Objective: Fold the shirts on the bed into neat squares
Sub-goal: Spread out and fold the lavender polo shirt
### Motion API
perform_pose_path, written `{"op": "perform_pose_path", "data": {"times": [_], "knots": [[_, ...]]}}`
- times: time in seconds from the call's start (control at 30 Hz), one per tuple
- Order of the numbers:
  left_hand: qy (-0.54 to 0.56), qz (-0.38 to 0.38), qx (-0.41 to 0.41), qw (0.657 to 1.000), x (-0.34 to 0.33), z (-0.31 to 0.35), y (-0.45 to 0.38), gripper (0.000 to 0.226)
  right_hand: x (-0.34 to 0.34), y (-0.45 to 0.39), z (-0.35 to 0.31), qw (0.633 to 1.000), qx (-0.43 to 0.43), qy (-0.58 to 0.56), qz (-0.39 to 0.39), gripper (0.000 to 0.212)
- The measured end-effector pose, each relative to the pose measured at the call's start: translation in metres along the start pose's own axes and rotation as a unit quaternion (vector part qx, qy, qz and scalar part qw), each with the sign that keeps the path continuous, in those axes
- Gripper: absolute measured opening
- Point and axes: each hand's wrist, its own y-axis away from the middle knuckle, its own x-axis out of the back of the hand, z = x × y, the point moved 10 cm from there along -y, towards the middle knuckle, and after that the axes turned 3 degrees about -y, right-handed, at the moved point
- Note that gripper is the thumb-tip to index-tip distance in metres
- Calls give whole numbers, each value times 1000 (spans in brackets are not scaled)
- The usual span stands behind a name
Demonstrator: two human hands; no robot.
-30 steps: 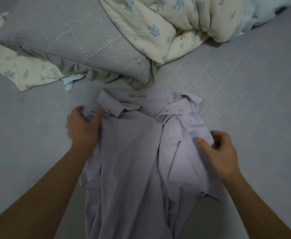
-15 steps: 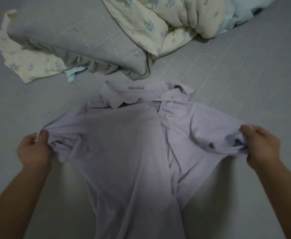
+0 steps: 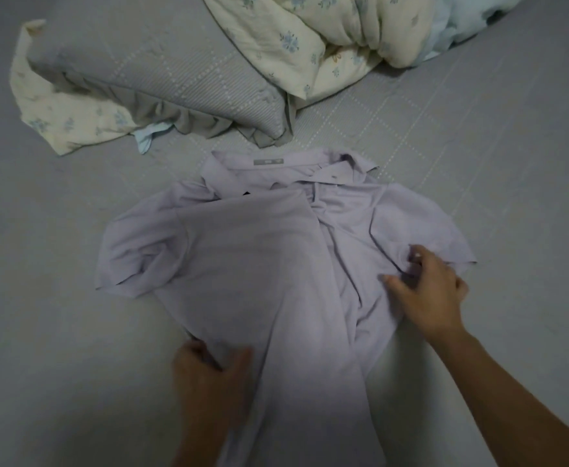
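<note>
Both sleeves, stretched outward half a second ago, now lie released and spread flat; both hands have moved inward and nearer the body.

Bed: grey quilted cover, bearing all items.
Shirt: lilac, collared, lying centre on the bed, collar toward the pillow, one front panel folded over the other, hem running off the lower edge.
Pillow: grey, ruffled edge, just beyond the collar.
Duvet: cream with blue flowers, bunched at top right, well apart from the shirt.
Floral cloth: cream, tucked under the pillow's left side.
Left hand: fingers curled round the shirt's left side edge, thumb on top.
Right hand: fingers and thumb pinching a bunch of fabric below the right sleeve.
</note>
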Motion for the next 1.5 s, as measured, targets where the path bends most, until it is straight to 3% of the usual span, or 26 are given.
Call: {"op": "perform_pose_path", "data": {"times": [0.1,0.17,0.23,0.33,0.4,0.47,0.57,0.63,0.73,0.8,0.87,0.97,1.03,1.2,1.3,1.4,1.5], "knots": [[-130,-49,-52,989,-40,6,52,110,14,-18,10,997,-54,-51,14,36],[-184,-93,-91,974,-56,9,74,112,28,-23,7,996,-44,-80,21,10],[-224,-127,-134,957,-63,6,86,94,53,-25,12,982,-61,-172,57,11],[-200,-116,-201,952,-46,-1,81,67,106,-44,24,944,-70,-291,141,7],[-132,-121,-174,968,-31,-12,71,52,141,-69,35,930,-78,-305,189,15],[-44,-54,-80,994,-8,-43,69,39,152,-90,54,928,-105,-295,200,25],[2,88,62,994,32,-79,88,17,117,-85,72,964,-130,-202,114,24],[27,120,153,981,39,-103,100,20,68,-41,78,969,-154,-190,25,20],[61,106,216,969,39,-125,110,33,-17,63,85,935,-219,-243,-134,33],[91,54,205,973,32,-126,112,39,-69,140,87,893,-273,-269,-234,38],[79,-20,173,982,24,-120,113,43,-107,199,80,877,-276,-274,-282,35],[13,-75,76,994,22,-103,106,67,-131,239,60,877,-248,-316,-264,9],[-29,-107,27,993,21,-102,101,77,-130,246,56,876,-246,-344,-231,6],[-163,-84,-47,982,63,-126,87,27,-75,262,76,899,-236,-348,-125,8],[-163,-39,-38,985,88,-137,78,12,-33,261,91,924,-191,-328,-42,16],[-57,17,5,998,98,-154,76,18,-11,267,123,926,-214,-308,37,20],[67,-5,122,990,81,-187,84,20,-21,281,156,948,-256,-189,-6,10]]}}
